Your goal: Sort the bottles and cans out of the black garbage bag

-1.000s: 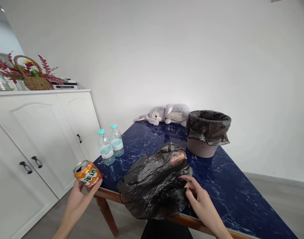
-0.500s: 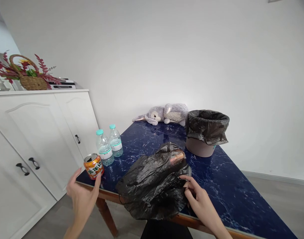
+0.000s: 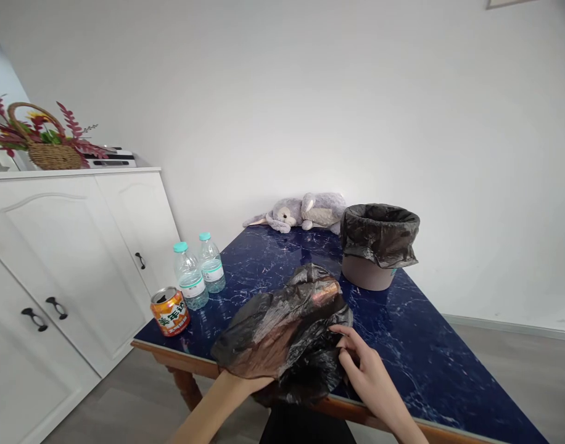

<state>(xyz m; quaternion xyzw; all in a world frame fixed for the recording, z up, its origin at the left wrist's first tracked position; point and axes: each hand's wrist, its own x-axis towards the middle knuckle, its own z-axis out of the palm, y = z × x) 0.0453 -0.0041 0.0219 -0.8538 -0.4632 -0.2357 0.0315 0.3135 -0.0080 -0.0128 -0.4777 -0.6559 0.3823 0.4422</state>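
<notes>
Right hand (image 3: 363,370) pinches the near right edge of the black plastic bag (image 3: 282,333), fingers curled narrow on a fold of the film. Left hand (image 3: 259,354) is pushed inside the bag from the near side, only the forearm showing outside; the hand reads as a brownish shape through the thin plastic, and whether its grip is wide or closed cannot be told. Bag lies crumpled on the near edge of the blue marbled worktop (image 3: 403,345), between the two hands, partly hanging over the wooden rim. Something orange-brown glints through the film near the top of the bag, unclear what.

Orange drink can (image 3: 169,311) stands upright at the near left corner of the worktop, opened top, well apart from both hands and left of the bag. Just behind it two water bottles (image 3: 198,277) with teal caps stand side by side, near each other. Behind the bag to the right sits a brown bin (image 3: 379,246) lined with a black bag folded over its rim, apart from the crumpled bag. Grey plush toy (image 3: 301,213) lies at the far end of the worktop against the white wall. White cabinet (image 3: 70,246) with dark handles stands to the left, a wicker basket (image 3: 46,145) with red foliage on top of it.
</notes>
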